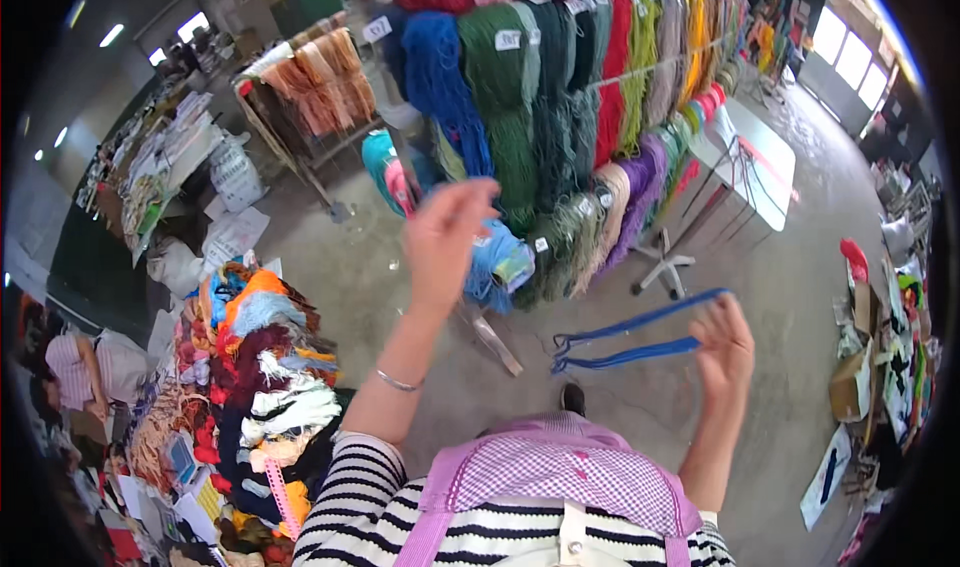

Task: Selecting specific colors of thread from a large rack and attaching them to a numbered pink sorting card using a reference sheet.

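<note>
My right hand (pixel 725 352) is closed on a skein of blue yarn (pixel 640 352), its two strands stretching leftward over the floor toward the middle. My left hand (pixel 450 232) is raised before a rack of hanging yarn, wrist bent and fingers curled together. Whether a thin strand lies between those fingertips, I cannot make out. Just behind them hang a dark green hank (pixel 500 117) and a bright blue hank (pixel 440 87). A light blue bundle (pixel 495 262) hangs below the left hand.
Loose, many-coloured yarn (pixel 290 367) is heaped at my left, with another person (pixel 85 367) beyond. A smaller rack of orange and peach hanks (pixel 315 82) stands back left. A white table (pixel 760 167) on wheels is right of the main rack. Boxes (pixel 850 387) line the right side.
</note>
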A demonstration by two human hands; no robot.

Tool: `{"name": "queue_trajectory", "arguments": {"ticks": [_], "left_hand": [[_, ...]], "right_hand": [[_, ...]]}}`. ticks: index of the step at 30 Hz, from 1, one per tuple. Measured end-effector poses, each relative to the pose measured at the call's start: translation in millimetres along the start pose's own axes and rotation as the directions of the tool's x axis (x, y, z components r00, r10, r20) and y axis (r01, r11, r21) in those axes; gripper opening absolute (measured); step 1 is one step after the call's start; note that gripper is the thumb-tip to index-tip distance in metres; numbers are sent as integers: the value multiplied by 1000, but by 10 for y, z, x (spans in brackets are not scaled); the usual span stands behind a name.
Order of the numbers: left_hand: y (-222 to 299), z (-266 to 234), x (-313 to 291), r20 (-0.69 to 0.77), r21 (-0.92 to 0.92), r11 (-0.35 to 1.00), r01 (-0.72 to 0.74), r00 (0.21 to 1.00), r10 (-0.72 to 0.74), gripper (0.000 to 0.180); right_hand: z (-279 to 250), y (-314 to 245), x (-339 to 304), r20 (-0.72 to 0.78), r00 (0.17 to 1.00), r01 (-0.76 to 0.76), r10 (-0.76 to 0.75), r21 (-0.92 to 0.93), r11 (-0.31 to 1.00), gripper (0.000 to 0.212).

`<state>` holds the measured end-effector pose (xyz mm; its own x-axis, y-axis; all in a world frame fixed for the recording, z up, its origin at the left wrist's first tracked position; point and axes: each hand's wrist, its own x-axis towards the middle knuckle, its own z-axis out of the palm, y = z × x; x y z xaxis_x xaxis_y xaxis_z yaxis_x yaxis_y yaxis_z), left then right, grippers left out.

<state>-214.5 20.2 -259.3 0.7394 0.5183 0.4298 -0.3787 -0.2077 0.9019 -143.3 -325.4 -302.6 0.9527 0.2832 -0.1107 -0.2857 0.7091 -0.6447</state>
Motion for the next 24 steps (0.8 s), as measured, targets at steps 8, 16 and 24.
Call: {"name": "queue_trajectory", "arguments": {"ticks": [8,16,24], "left_hand": [[324,-252,947,-143,369,783,-501,801,581,24],[310,-261,1358,117,665,245,-705,422,899,19],[362,-390,591,362,509,300,-807,517,776,11]], "right_hand": [[-515,-140,-270,-191,979,74,-74,-8,997,10],[-367,90,-462,-194,980,-33,31,-5,999,10],[-486,-19,-266,-180,981,-71,70,2,997,11]]}}
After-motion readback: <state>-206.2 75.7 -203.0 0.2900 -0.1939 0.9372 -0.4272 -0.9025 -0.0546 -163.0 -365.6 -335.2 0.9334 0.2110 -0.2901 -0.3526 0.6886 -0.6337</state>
